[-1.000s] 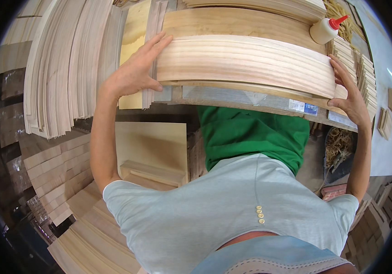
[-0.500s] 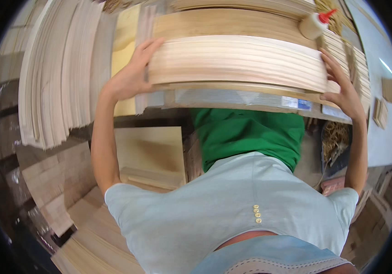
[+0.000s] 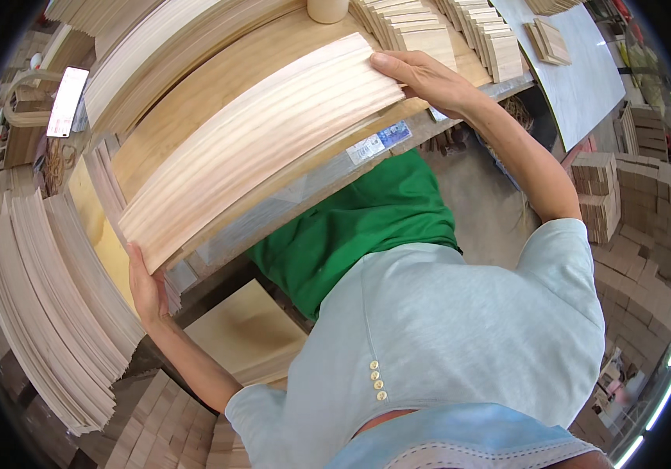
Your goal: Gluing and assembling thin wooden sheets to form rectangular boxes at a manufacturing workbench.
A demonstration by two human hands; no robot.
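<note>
A long, pale bundle of thin wooden strips (image 3: 265, 141) lies slantwise over the workbench, its near-left end lower in the picture than its far-right end. My left hand (image 3: 148, 288) is closed against the left end, with fingers partly hidden by the wood. At the other end my right hand (image 3: 433, 78) grips the corner, its thumb along the top and the other fingers mostly out of sight underneath. Beneath the bundle is a flat brown board (image 3: 165, 166) on the bench.
Long boards are stacked at the left (image 3: 54, 301) and behind the bench (image 3: 187, 59). A bright phone (image 3: 68, 102) stands at the far left. A white bottle (image 3: 327, 9) and rows of small wooden pieces (image 3: 409, 31) sit at the back. A grey-blue tabletop (image 3: 566, 74) lies right.
The view has swung round, so the bench and bundle now slant up to the right. Both hands stay at the bundle's ends. A phone has come into view at the left.
</note>
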